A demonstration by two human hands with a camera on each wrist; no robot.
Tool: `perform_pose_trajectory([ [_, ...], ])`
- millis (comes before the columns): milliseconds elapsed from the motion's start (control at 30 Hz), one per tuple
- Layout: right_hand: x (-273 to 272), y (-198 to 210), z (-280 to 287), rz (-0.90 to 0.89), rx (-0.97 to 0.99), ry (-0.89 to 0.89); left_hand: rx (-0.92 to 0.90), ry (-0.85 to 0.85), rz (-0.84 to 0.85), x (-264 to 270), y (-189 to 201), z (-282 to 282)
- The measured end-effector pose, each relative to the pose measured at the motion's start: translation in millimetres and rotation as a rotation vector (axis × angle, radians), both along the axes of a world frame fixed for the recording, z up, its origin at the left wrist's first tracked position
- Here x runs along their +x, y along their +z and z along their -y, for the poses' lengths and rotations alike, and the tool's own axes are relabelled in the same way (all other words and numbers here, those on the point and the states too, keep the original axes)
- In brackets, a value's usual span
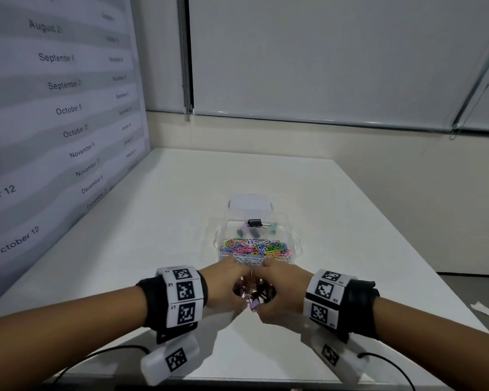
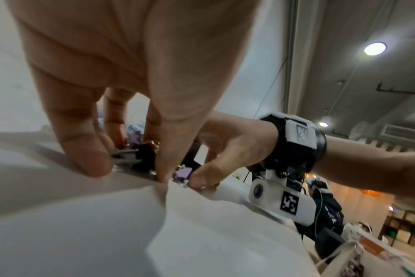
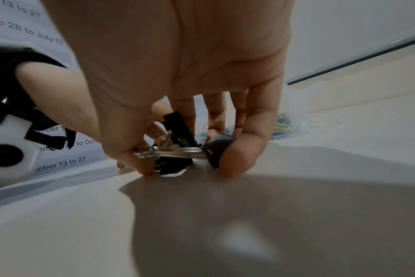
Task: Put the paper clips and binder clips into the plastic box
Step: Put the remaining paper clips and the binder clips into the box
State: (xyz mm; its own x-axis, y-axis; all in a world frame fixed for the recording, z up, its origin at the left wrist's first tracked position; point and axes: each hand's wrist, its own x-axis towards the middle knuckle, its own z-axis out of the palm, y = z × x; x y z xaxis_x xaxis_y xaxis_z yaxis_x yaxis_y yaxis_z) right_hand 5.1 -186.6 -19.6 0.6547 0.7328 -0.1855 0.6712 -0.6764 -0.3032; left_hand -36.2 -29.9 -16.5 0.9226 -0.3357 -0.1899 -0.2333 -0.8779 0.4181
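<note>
- Where the white table [image 1: 350, 221] lies nearest, the left hand [image 1: 226, 289] and right hand [image 1: 283, 294] cup a small heap of binder clips [image 1: 253, 294] between them, fingers curled round it, tips on the tabletop.
- A purple clip [image 2: 184, 173] sits at the thumbs; how many clips are heaped there is hard to tell.
- At twelve o'clock, just beyond the fingertips, stands the clear plastic box [image 1: 297, 244], coloured paper clips [image 1: 256, 246] in its near compartment, a few binder clips in its far one.
</note>
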Motion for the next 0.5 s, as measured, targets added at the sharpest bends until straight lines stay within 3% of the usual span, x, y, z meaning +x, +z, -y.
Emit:
perform_pose_trajectory([
  [67,-2,4,1,-0.019,0.011,0.005,-0.008,-0.023,0.019,-1,1,2],
  [267,-3,7,0,0.027,-0.104,0.029,0.276,-0.003,0.012,-5,3,12],
  [500,6,10,11,0.003,-0.064,-0.001,0.196,-0.037,-0.095,7,13,1],
])
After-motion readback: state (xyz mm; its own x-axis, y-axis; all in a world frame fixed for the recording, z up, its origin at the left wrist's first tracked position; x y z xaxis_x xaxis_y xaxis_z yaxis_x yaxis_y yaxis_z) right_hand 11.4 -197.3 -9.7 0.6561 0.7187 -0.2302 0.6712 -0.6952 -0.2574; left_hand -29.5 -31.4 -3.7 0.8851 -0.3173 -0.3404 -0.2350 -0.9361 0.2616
